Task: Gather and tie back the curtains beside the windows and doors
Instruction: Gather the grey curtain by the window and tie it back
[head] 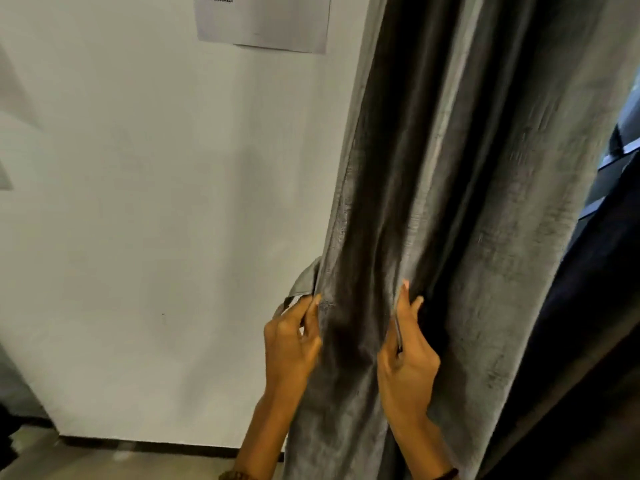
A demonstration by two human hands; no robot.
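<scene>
A long grey curtain (460, 174) hangs in deep folds down the right half of the view, bunched together against a white wall. My left hand (292, 336) pinches a narrow grey tie-back strap (304, 282) at the curtain's left edge. My right hand (407, 344) grips a fold of the curtain near its middle, fingers curled into the fabric. Both hands are at the same height, a fold's width apart. Where the strap runs behind the curtain is hidden.
A white wall (156, 202) fills the left, with a printed paper sheet (263, 22) stuck near the top. A dark opening (609, 237) lies right of the curtain. Floor and a dark skirting (145, 445) show at the bottom left.
</scene>
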